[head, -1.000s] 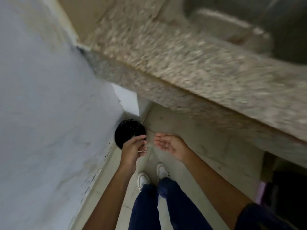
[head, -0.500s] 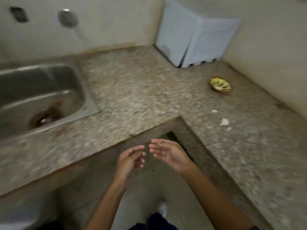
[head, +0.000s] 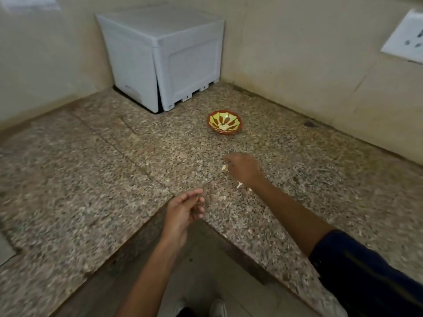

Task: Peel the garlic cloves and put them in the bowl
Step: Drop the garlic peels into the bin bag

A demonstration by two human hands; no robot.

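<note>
One garlic clove lies just at nine o'clock of the right hand, whose grip I cannot tell; left hand, loosely curled and empty, hangs farther back.

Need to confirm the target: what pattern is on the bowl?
Head view: the bowl has a red-brown rim and yellow-green inside with red-brown streaks.

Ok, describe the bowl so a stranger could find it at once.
Start at the white box in the countertop's back corner. Just to its right, nearer you, sits the bowl. It is the only dish there: small, red-brown rim, yellow-green petal pattern inside.
</note>
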